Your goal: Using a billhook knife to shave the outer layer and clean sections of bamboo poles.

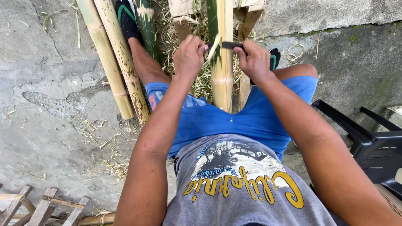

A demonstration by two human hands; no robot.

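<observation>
Bamboo pole [222,71] between the knees, more poles [119,62] left, chair [372,146] right.

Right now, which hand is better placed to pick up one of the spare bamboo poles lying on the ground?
Probably the left hand: the spare poles lie on its side. The right hand is across the bamboo, gripping the blade.

Single head-worn view, looking steeply down the person's own torso, close on both arms, concrete floor [50,104] from 7 to 11 o'clock
</observation>
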